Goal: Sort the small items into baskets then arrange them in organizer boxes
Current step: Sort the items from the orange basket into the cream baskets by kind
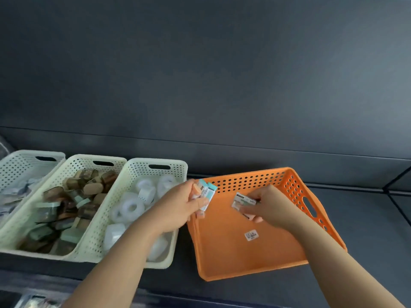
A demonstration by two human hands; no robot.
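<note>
An orange perforated basket (233, 252) lies on the dark shelf at centre right, its floor bare except for a white sticker (251, 235). My left hand (178, 207) holds a few small erasers in teal and white sleeves (205, 193) over the basket's left rim. Inside the basket, my right hand (269, 206) pinches more small erasers (243, 202) just above the floor.
Three cream perforated baskets stand in a row to the left. The nearest (155, 165) holds white tape rolls, the middle one (73, 161) brown and teal items, the far left one (20, 156) pale packets. A dark wall rises behind. A black frame (398, 181) stands at the right.
</note>
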